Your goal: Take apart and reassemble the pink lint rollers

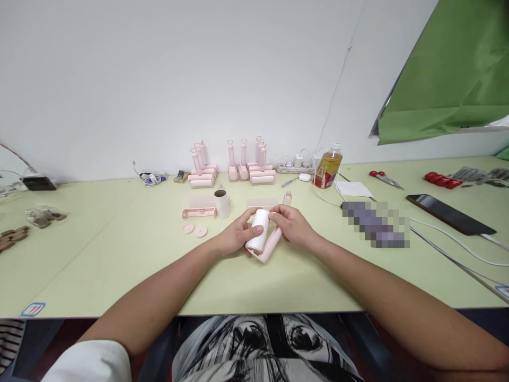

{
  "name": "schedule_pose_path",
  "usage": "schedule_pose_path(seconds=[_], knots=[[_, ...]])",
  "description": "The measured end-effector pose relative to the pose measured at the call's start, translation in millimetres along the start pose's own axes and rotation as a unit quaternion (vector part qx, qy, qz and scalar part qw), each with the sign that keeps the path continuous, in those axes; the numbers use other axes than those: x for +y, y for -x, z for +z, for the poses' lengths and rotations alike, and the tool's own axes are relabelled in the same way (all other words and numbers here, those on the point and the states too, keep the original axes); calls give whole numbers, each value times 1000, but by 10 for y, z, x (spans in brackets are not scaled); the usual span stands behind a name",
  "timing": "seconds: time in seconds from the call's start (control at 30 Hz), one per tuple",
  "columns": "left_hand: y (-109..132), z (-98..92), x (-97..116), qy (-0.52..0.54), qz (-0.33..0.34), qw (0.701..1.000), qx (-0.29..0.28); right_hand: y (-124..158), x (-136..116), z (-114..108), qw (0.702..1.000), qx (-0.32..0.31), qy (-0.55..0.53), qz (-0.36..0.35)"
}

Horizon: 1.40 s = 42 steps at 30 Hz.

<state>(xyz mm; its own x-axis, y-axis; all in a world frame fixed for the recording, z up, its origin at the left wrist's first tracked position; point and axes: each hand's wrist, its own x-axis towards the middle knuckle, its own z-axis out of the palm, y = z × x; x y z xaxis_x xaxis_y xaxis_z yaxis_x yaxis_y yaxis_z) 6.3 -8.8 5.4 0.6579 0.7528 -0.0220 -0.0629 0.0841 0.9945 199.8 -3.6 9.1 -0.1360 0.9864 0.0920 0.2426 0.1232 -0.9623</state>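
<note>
A white lint roll (pixel 258 232) is held tilted above the table, with my left hand (pixel 238 233) wrapped round its left side. A pink plastic roller frame (pixel 272 246) runs along the roll's right and lower edge. My right hand (pixel 292 223) pinches the upper end of the roll and frame. Just beyond it a clear-pink handle piece (pixel 287 198) shows. Left of my hands stands another lint roll (pixel 221 203), upright with its brown core visible. Beside that lie a pink half-cover (pixel 199 213) and two round pink end caps (pixel 201 231), (pixel 188 228).
Several assembled pink lint rollers (pixel 202 172) stand along the wall. A drink bottle (pixel 328 165), a screwdriver (pixel 289 182) and a power strip (pixel 292 168) are at the back right. A phone (pixel 450 214) with white cables lies further right. Small metal parts (pixel 43 215) lie far left.
</note>
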Motion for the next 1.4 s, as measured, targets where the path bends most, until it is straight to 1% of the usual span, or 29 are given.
schedule_pose_path(seconds=[0.07,0.2,0.33,0.43,0.5,0.57,0.67,0.77,0.93,1.07,1.23,1.4], knots=[[0,-12,27,5,8,1000,-3,14,-36,0,998,-22,-32,40],[-3,-81,53,-19,16,1000,-10,16,-89,-51,980,-102,-88,145],[-13,-199,43,-91,14,996,-6,-4,-91,-98,961,-147,-162,167],[0,-247,92,-171,52,983,-30,-18,-63,-105,939,-194,-216,184],[24,-241,156,-238,81,967,-52,-26,-36,-106,929,-213,-233,190],[53,-218,216,-299,91,948,-58,-30,-13,-108,930,-221,-227,186],[81,-198,254,-365,88,926,-40,-27,0,-115,937,-228,-199,174],[78,-211,235,-406,85,910,-28,-24,2,-127,938,-239,-180,173],[59,-233,217,-453,91,886,-46,-36,32,-144,938,-253,-166,168],[66,-227,247,-470,98,876,-55,-46,49,-149,944,-249,-156,152],[70,-239,250,-477,108,870,-60,-44,37,-149,947,-250,-147,137],[68,-259,241,-483,108,867,-60,-41,38,-134,955,-232,-137,125]])
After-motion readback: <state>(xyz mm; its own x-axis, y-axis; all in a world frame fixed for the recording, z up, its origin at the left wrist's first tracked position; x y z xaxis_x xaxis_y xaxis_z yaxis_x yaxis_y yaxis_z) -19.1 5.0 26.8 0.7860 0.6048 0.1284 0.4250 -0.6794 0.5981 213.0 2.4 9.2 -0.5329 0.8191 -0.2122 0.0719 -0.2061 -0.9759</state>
